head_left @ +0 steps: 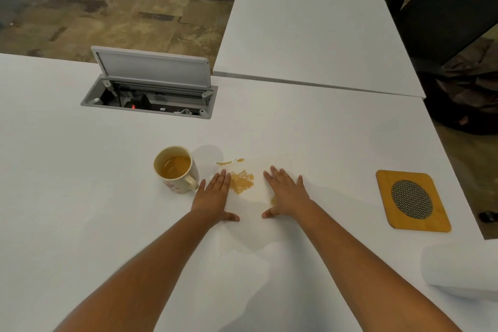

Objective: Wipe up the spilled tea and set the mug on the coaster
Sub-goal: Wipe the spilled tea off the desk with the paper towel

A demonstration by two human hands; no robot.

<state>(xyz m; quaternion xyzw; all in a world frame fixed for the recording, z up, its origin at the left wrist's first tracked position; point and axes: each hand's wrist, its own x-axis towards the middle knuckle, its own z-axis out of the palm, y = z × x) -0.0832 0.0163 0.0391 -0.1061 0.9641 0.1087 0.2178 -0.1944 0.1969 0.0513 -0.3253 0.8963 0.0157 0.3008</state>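
A cream mug with pink marks holds amber tea and stands upright on the white table. To its right a white paper towel lies flat over the spilled tea, which soaks through as an amber patch. A thin streak of tea shows just beyond the towel's far edge. My left hand and my right hand press flat on the towel, fingers spread, one on each side of the patch. The left hand is close to the mug's handle. A yellow wooden coaster with a round mesh centre lies far right.
An open cable box with a raised grey lid is sunk into the table behind the mug. A paper towel roll lies at the right edge. A second white table adjoins at the back; a black chair stands beyond it.
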